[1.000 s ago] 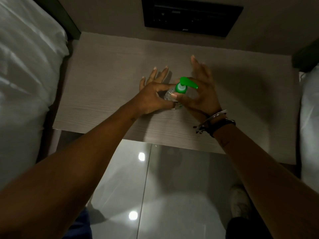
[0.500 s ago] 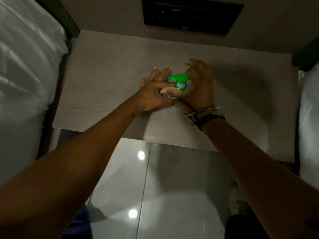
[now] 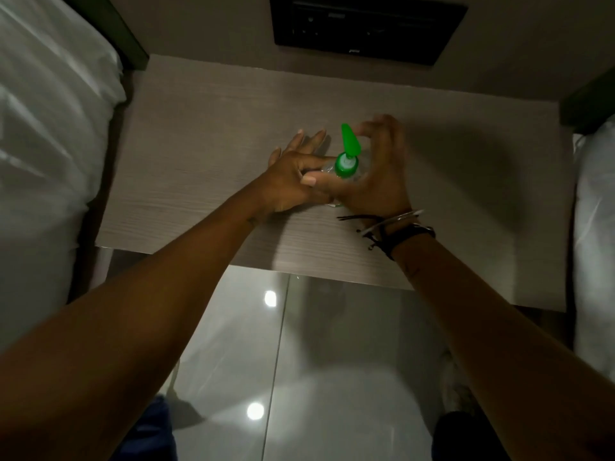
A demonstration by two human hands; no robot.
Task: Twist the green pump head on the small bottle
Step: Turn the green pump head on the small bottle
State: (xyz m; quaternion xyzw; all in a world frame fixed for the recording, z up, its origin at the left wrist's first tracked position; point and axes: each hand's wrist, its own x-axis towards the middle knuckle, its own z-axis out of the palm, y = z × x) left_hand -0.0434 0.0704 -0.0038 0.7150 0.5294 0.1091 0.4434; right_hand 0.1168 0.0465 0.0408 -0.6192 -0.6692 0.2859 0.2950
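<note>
A small clear bottle point(image 3: 328, 168) stands on the pale wooden table point(image 3: 199, 154), near its middle. Its green pump head point(image 3: 346, 159) has the spout pointing away from me. My left hand point(image 3: 289, 184) wraps the bottle's body from the left, with several fingers stretched out behind it. My right hand point(image 3: 379, 181) cups the pump from the right: the thumb lies against the green collar's near side, and the curled fingertips sit right beside the spout. Most of the bottle is hidden by both hands.
White bedding lies on the left point(image 3: 50, 134) and at the right edge point(image 3: 595, 234). A dark panel point(image 3: 366, 24) is set in the wall behind the table. Glossy floor tiles point(image 3: 299, 361) lie below the table's near edge. Bracelets circle my right wrist.
The spout has swung counter-clockwise, from pointing right, through left, to pointing away from me. My right hand turned with it and opened a little; my left hand kept its hold.
</note>
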